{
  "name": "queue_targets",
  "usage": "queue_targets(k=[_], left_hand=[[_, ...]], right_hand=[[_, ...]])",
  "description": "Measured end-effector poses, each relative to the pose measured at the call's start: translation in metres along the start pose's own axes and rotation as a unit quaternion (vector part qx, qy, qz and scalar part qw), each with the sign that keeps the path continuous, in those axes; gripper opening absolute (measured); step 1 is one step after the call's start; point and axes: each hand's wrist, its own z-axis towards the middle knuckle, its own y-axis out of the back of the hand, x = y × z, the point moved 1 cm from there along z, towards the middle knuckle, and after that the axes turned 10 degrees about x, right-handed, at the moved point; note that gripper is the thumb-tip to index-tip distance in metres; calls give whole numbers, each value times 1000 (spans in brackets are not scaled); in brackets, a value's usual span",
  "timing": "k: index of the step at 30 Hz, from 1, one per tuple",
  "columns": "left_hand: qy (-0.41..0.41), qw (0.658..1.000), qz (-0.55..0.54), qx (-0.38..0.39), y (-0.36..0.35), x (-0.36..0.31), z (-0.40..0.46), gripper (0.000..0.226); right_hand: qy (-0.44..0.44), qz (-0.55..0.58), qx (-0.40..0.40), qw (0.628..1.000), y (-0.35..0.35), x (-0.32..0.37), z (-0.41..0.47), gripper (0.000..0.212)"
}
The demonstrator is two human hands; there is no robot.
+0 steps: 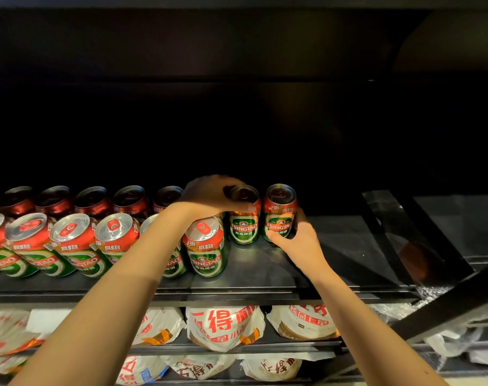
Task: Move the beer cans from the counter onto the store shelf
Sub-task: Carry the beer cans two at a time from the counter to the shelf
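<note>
With the left hand (209,196) gripping one upright red-and-green aluminium beer can (244,215) by its top and the right hand (298,235) curled round its right-hand neighbour (279,213) on the black metal shelf (265,271), a careless release could topple the nearer can (205,246).

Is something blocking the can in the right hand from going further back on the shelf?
Nothing visible does. The right hand grips the end can at the row's right end, beside the can the left hand holds. Behind it the shelf looks dark and bare.
</note>
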Motion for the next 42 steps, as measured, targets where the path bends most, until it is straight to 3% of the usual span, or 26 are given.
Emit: queue_targets(k=[15,21,23,26,29,32,34,35,38,42], left_hand=[[1,1000,-12,2,0,1,-1,61],[-45,993,-59,95,12,-1,1,53],[-59,989,-49,129,17,0,2,57],[-41,994,3,105,21,5,0,77],[-51,996,-2,77,25,-3,-13,65],[-117,992,38,5,31,-32,-52,53],[-189,979,21,-74,30,-55,-81,49],[-226,971,-6,-75,26,-66,-94,47],[-348,936,-41,11,2,-109,-136,47],[-513,846,-40,135,-44,-162,-207,47]], right_hand=[[-19,-27,-7,999,-4,5,-2,64],[-64,-20,41,997,4,26,-10,97],[-107,-33,18,994,12,32,-23,91],[-146,-87,-53,984,16,43,-60,72],[-166,-85,-116,976,9,52,-108,46],[-192,-62,-169,965,-7,55,-168,31],[-213,-51,-201,955,-20,59,-216,25],[-232,-50,-215,947,-27,61,-242,23],[-277,-51,-297,912,-47,69,-322,20],[-329,-43,-431,839,-81,94,-432,24]])
